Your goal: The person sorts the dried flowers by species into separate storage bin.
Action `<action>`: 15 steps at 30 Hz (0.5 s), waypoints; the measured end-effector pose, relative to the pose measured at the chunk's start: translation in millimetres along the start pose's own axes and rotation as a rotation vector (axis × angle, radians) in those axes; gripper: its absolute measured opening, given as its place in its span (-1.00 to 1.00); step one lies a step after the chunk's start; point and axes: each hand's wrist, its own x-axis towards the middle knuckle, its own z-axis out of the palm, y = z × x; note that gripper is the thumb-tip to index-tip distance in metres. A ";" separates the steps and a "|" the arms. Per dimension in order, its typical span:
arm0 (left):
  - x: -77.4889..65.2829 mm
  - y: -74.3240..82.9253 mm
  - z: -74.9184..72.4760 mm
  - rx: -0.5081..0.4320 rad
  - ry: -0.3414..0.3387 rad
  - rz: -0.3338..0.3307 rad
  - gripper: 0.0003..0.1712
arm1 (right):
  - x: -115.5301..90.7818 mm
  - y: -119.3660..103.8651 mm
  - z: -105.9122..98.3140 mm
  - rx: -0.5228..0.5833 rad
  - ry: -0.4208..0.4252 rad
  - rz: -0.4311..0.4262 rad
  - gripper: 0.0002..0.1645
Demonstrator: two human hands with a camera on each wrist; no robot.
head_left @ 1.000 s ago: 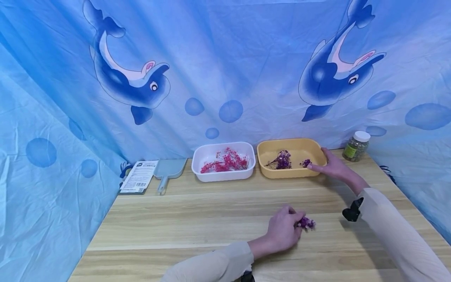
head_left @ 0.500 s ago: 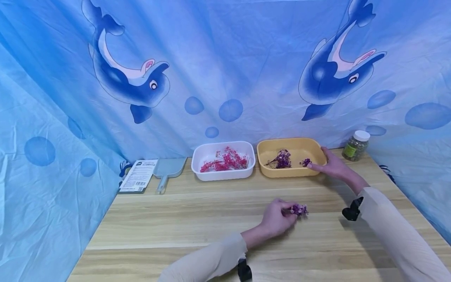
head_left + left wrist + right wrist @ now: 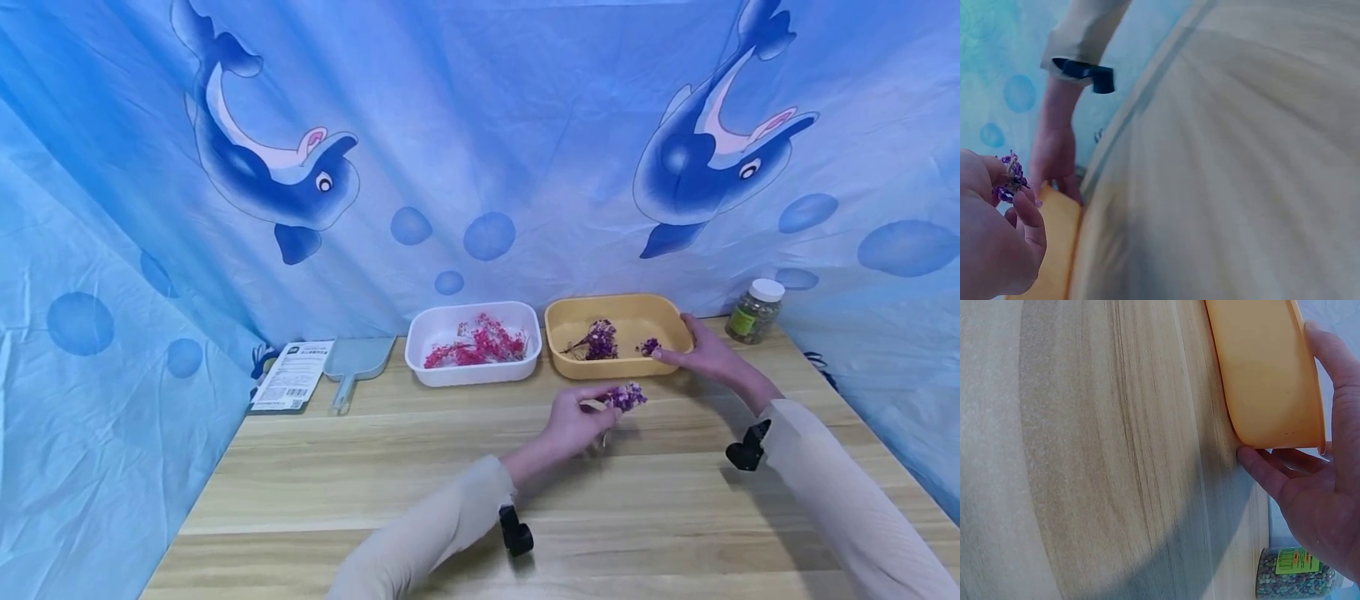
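Observation:
My left hand (image 3: 572, 425) pinches a sprig of purple dried flowers (image 3: 627, 397) between thumb and fingers, above the table just in front of the yellow bin. The same purple sprig (image 3: 1011, 181) shows at the fingertips in the left wrist view. My right hand (image 3: 708, 350) grips the right end of the yellow bin (image 3: 600, 369), thumb over the front rim. In the right wrist view, fingers of the right hand (image 3: 1319, 494) curl around the corner of the bin (image 3: 1266, 375). Inside the bin lie a larger purple bunch (image 3: 602, 340) and a small purple cluster (image 3: 649, 345).
A white bin (image 3: 472, 375) with pinkish-red dried flowers (image 3: 483, 342) stands left of the yellow one. Farther left lie a light-blue dustpan (image 3: 358, 358) and a printed packet (image 3: 292, 375). A white-lidded jar (image 3: 755, 312) stands at the back right, before the dolphin curtain (image 3: 480, 125).
My left hand has lifted the purple sprig off the front of the table and carried it away from me, toward the yellow bin. My right hand has stayed on the bin's end.

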 end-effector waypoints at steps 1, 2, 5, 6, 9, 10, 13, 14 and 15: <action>3.9 3.2 -0.2 0.011 -0.001 0.009 -0.48 | -0.2 0.5 0.2 0.005 0.002 0.001 0.40; 8.0 6.8 -0.3 0.026 0.003 0.015 -0.48 | -0.5 0.9 0.1 0.007 0.004 0.000 0.40; 22.2 19.1 -0.8 0.062 0.008 0.037 -0.48 | -0.9 1.5 0.2 0.011 0.007 0.000 0.38; 27.7 23.2 -0.8 0.065 0.011 0.050 -0.48 | -1.0 1.8 0.3 0.008 0.007 -0.001 0.38; 45.1 35.0 -0.6 0.106 0.027 0.098 -0.50 | -0.8 1.9 0.3 0.007 0.006 -0.003 0.38; 50.8 38.4 -0.6 0.126 0.035 0.113 -0.50 | -0.8 1.7 0.4 0.010 0.007 -0.005 0.38; 67.1 45.4 -0.4 0.178 0.053 0.142 -0.52 | 0.0 1.7 0.7 0.016 0.005 -0.007 0.38; 72.1 46.5 -0.4 0.192 0.054 0.147 -0.52 | 0.1 1.5 0.8 0.016 0.003 -0.006 0.39; 76.7 47.2 -0.4 0.197 0.052 0.149 -0.51 | 0.3 1.1 1.0 0.014 0.003 -0.004 0.39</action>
